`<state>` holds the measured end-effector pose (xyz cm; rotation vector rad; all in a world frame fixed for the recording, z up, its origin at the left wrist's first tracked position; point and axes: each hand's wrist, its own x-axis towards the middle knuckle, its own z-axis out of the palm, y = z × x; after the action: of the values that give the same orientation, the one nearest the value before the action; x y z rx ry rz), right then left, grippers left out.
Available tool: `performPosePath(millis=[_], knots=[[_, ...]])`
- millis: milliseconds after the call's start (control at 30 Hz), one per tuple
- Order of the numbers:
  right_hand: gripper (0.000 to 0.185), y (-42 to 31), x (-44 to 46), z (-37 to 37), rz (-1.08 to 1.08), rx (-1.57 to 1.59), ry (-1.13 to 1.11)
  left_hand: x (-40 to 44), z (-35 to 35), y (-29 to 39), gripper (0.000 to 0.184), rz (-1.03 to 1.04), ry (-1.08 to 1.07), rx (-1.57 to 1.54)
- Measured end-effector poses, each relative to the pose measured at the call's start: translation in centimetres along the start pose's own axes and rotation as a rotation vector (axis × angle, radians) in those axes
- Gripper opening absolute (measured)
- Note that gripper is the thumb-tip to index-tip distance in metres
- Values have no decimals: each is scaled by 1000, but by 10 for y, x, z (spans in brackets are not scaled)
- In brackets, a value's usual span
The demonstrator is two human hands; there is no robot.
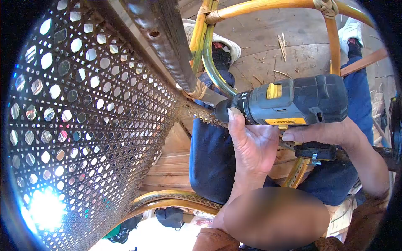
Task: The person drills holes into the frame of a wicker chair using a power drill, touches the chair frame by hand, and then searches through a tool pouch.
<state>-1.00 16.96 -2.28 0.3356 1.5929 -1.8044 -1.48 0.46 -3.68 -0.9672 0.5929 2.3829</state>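
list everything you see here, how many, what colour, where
power drill: one, black and grey with yellow, right of centre
woven panel: one, dark, left side
post: one, dark brown, top, left of centre
cane poles: several, yellow-brown, top and bottom
floor: one, grey-brown, top
wood strips: several, pale, on floor
bag-like thing: one, black, bottom left
shoes: two, white, top
trouser legs: two, blue, centre and right
left hand: one, bare, drill's front
right hand: one, bare, drill's underside

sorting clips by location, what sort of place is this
Probably a furniture workshop, judging by the woven panel, the curved pole frame with bound joints, and the power drill in use or at hand.
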Motion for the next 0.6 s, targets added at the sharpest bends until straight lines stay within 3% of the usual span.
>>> performPosePath(millis=[67, 267, 400, 600], knots=[[44, 3, 0, 1, -97, -88, 15, 0, -2, -1, 62, 14, 20, -10], [45, 0, 1, 5, 101, 56, 12, -1, -4, 2, 58, 17, -2, -22], [45, -4, 1, 9, 73, 33, 86, -1, -2, 5, 55, -12, 29, -51], [43, -12, 3, 11, 222, 11, 64, 0, -7, 4, 65, -18, 60, -21]])
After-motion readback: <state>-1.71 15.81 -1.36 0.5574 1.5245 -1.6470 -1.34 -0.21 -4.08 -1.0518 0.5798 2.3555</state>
